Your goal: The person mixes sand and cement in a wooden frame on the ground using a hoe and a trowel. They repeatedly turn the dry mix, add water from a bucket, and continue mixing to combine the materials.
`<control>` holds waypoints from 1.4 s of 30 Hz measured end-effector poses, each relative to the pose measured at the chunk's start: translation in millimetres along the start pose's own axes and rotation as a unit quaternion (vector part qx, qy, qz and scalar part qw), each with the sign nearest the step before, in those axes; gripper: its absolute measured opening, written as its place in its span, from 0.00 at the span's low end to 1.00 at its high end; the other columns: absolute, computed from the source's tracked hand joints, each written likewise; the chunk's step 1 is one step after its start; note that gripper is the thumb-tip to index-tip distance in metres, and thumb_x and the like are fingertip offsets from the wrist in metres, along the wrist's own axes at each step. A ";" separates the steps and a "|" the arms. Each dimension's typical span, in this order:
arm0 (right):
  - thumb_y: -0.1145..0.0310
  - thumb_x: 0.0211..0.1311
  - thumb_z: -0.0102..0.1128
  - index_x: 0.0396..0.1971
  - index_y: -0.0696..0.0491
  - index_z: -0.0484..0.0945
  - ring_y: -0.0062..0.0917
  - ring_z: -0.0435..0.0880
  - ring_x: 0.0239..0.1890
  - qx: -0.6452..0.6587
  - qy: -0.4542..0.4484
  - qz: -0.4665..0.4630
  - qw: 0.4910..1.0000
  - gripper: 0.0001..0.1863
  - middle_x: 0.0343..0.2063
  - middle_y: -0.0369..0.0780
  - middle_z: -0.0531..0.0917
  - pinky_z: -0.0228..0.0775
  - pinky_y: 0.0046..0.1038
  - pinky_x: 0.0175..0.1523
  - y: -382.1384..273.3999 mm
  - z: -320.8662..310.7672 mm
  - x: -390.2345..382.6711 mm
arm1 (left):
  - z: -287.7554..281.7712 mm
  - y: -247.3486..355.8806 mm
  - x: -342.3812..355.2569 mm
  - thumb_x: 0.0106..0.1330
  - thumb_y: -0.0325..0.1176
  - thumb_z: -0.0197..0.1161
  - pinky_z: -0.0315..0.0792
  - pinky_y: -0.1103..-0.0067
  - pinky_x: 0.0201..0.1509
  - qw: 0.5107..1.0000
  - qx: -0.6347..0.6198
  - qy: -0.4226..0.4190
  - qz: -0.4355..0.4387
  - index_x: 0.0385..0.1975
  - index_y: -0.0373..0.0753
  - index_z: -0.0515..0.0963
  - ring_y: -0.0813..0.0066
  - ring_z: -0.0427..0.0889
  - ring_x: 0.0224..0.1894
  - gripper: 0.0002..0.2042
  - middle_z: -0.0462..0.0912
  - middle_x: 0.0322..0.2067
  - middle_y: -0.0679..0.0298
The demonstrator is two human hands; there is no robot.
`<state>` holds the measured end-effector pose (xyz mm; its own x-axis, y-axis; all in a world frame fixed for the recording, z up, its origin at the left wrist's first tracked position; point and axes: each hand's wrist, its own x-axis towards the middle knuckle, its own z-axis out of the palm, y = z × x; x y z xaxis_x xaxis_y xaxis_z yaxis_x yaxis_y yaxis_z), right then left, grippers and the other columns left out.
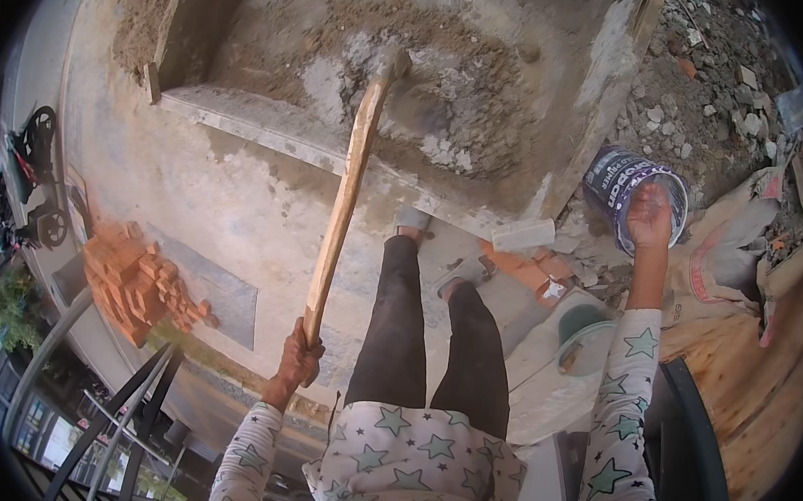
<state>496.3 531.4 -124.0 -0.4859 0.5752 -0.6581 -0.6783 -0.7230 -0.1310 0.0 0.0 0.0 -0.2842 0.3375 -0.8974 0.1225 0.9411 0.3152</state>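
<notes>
My left hand [303, 353] is closed around a long pale wooden handle [349, 196]. Its far end reaches into grey sand and cement mix [456, 143] inside a shallow board-sided mixing box [271, 122], where the tool's head is mostly buried. My right hand [649, 212] grips a purple plastic bucket [611, 186] at its open mouth, just outside the box's right side; whatever is inside the bucket is hard to make out.
A stack of orange bricks [125, 282] lies to the left, with parked two-wheelers [29, 178] and metal railings [130, 399] beyond. Rubble [711, 86], torn sacks [717, 263], wooden boards [764, 388] and a green container [582, 328] are on the right, near my feet.
</notes>
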 end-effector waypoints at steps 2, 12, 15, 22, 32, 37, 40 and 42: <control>0.67 0.67 0.53 0.33 0.60 0.77 0.37 0.83 0.32 -0.059 0.099 -0.017 0.993 0.10 0.33 0.48 0.81 0.83 0.27 0.35 44.5 47.3 2.5 | 3.8 -7.3 -1.3 0.54 0.19 0.64 0.73 0.75 0.35 0.999 -0.039 0.000 0.000 0.45 0.40 0.65 0.72 0.76 0.30 0.21 0.76 0.30 0.64; 0.76 0.64 0.44 0.49 0.66 0.71 0.42 0.84 0.44 -0.375 0.043 -0.062 0.924 0.16 0.43 0.54 0.81 0.82 0.35 0.48 277.0 193.7 160.4 | 8.3 -10.2 5.0 0.53 0.18 0.65 0.75 0.69 0.35 0.998 -0.052 -0.003 0.027 0.45 0.37 0.64 0.57 0.80 0.30 0.21 0.78 0.28 0.55; 0.76 0.62 0.43 0.56 0.66 0.69 0.38 0.82 0.49 -0.495 0.037 -0.124 0.859 0.22 0.49 0.53 0.78 0.79 0.32 0.50 317.4 195.5 184.5 | 11.8 -6.8 3.9 0.54 0.19 0.64 0.75 0.69 0.35 0.999 -0.039 0.012 0.023 0.46 0.37 0.64 0.56 0.80 0.30 0.21 0.78 0.28 0.54; 0.75 0.63 0.43 0.51 0.63 0.75 0.30 0.84 0.39 -0.520 0.104 -0.111 0.840 0.18 0.43 0.49 0.81 0.79 0.29 0.40 290.6 123.2 120.9 | 9.2 -10.8 4.9 0.56 0.20 0.62 0.75 0.71 0.34 0.999 -0.029 -0.004 0.027 0.49 0.37 0.63 0.59 0.79 0.29 0.22 0.78 0.28 0.55; 0.74 0.63 0.46 0.42 0.59 0.79 0.23 0.81 0.22 -0.516 0.300 -0.101 0.796 0.13 0.28 0.41 0.82 0.75 0.23 0.26 241.7 -48.8 -73.6 | -28.0 67.2 -3.3 0.53 0.27 0.59 0.72 0.80 0.27 0.983 -0.175 -0.039 0.027 0.38 0.38 0.65 0.76 0.73 0.22 0.14 0.73 0.24 0.63; 0.74 0.61 0.48 0.37 0.59 0.80 0.20 0.78 0.17 -0.467 0.399 -0.098 0.783 0.11 0.22 0.38 0.80 0.71 0.22 0.20 245.3 -89.8 -146.8 | -32.2 128.8 -4.1 0.51 0.29 0.60 0.72 0.80 0.25 0.989 -0.141 -0.036 0.007 0.43 0.34 0.66 0.75 0.74 0.20 0.19 0.73 0.24 0.63; 0.75 0.60 0.48 0.35 0.58 0.81 0.18 0.78 0.20 -0.519 0.396 -0.133 0.746 0.11 0.21 0.37 0.80 0.71 0.21 0.26 252.3 -106.8 -177.0 | -37.6 168.2 -12.6 0.52 0.30 0.62 0.73 0.78 0.23 0.994 -0.099 -0.031 0.023 0.47 0.33 0.67 0.74 0.74 0.19 0.22 0.73 0.24 0.63; 0.77 0.61 0.49 0.35 0.57 0.82 0.20 0.80 0.20 -0.546 0.432 -0.184 0.694 0.10 0.20 0.39 0.81 0.72 0.24 0.27 255.7 -112.8 -211.8 | -38.7 197.5 -20.9 0.52 0.32 0.62 0.74 0.77 0.22 0.998 -0.052 -0.025 0.037 0.48 0.32 0.67 0.73 0.74 0.19 0.23 0.73 0.24 0.63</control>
<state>487.9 181.5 -101.7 0.4408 0.6948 -0.5683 0.3828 -0.7182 -0.5811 -6.6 179.6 93.0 -0.2307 0.4066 -0.8840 0.0411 0.9118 0.4086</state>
